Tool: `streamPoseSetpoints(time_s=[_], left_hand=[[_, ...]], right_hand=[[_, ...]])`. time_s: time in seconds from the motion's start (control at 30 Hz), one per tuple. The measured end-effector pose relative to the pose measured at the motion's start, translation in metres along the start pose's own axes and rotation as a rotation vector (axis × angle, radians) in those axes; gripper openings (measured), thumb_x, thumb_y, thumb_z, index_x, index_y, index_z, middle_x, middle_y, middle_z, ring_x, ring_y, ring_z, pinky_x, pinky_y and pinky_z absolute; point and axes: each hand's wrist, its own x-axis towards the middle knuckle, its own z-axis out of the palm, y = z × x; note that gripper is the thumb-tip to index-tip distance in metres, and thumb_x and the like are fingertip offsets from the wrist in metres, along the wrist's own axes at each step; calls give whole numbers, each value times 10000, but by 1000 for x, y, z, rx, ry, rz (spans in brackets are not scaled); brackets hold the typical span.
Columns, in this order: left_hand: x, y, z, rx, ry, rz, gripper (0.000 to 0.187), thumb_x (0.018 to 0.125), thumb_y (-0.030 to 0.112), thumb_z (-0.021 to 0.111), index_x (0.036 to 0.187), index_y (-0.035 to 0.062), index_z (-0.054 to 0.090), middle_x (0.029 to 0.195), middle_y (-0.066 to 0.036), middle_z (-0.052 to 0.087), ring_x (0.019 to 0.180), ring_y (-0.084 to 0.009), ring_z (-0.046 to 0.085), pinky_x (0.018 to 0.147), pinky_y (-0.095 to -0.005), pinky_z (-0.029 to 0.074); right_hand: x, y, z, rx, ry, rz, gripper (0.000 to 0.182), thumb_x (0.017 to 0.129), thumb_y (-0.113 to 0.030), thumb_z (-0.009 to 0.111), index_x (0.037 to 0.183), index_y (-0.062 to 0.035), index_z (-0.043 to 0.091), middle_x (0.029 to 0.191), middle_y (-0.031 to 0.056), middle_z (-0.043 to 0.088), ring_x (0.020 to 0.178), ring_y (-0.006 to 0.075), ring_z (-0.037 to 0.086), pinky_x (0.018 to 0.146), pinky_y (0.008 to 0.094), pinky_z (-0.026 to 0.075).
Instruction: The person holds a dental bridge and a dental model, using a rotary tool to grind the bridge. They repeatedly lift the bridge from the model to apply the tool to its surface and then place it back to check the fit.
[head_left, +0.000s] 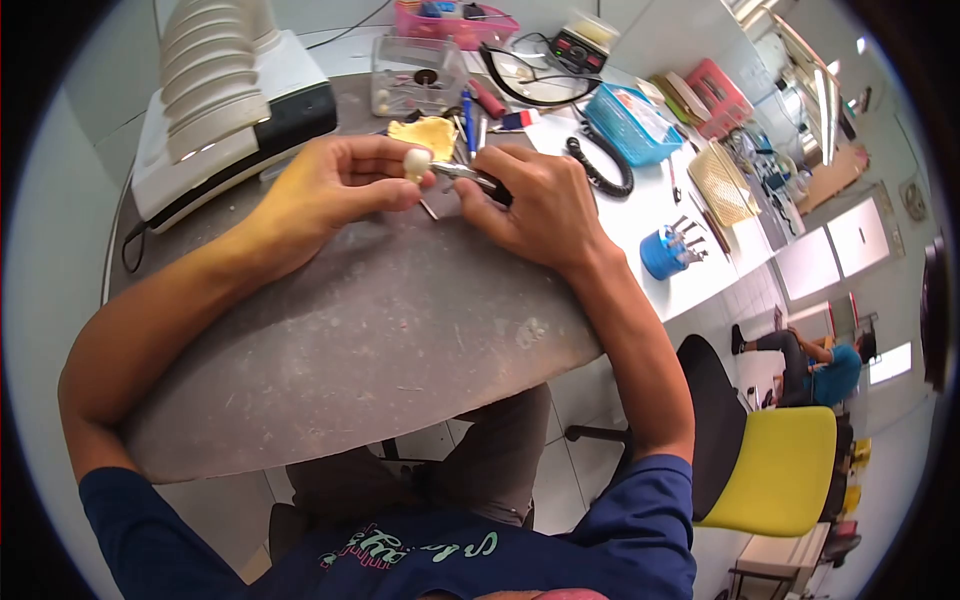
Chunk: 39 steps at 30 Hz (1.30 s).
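Observation:
Between the fingertips of my left hand (330,190) is a small cream-white piece (417,163), held up over the grey work surface (400,340). My right hand (530,200) is closed around a slim metal handpiece (462,174) with a dark rear part. Its tip points left and meets or nearly meets the white piece; actual contact cannot be made out. Just behind my hands lies a yellow moulded piece (428,134), partly hidden by them. A thin rod (429,209) shows below the white piece.
A white machine with a ribbed hose (215,90) stands at the left. Behind are a clear box (415,85), a blue basket (630,125) and a blue bur holder (665,252). A yellow chair (775,470) is at the right; a person (835,370) sits farther off.

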Motion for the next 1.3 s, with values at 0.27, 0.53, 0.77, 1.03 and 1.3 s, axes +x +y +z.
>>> streamPoseSetpoints(time_s=[0.27, 0.53, 0.77, 1.03, 1.3], left_hand=[[0, 1, -1, 23, -23, 6, 437, 897, 149, 735, 1285, -7, 608, 1152, -80, 692, 1059, -107, 627, 952, -263, 480], [3, 2, -1, 3, -28, -23, 454, 895, 135, 739, 1306, 9, 595, 1166, -67, 693, 1067, -99, 629, 926, -255, 494], [4, -9, -6, 69, -35, 106, 405, 902, 121, 723, 1272, -2, 614, 1184, -46, 687, 1046, -84, 623, 925, -246, 482], [3, -8, -5, -8, -38, 81, 403, 908, 130, 734, 1277, 19, 619, 1163, -43, 698, 1025, -82, 639, 928, -242, 493], [4, -4, -3, 17, -13, 34, 427, 892, 122, 748, 1281, 9, 612, 1148, -29, 697, 1002, -72, 638, 902, -232, 499]], right_hand=[[0, 5, -2, 9, -37, -1, 275, 878, -320, 672, 827, -51, 652, 691, 113, 651, 550, 301, 628, 503, 420, 485], [0, 4, -8, 3, -51, 6, 278, 878, -315, 667, 835, -41, 652, 700, 125, 658, 555, 303, 638, 511, 421, 503], [1, 4, 0, 34, -2, -16, 260, 883, -294, 680, 843, -38, 660, 723, 126, 655, 580, 312, 647, 547, 424, 507], [4, -1, -3, -9, -60, 41, 238, 863, -272, 694, 843, -37, 662, 727, 107, 660, 567, 305, 645, 532, 405, 506], [1, 5, -2, -19, -32, 29, 246, 871, -294, 694, 855, -50, 672, 721, 104, 653, 570, 298, 636, 527, 402, 502]])
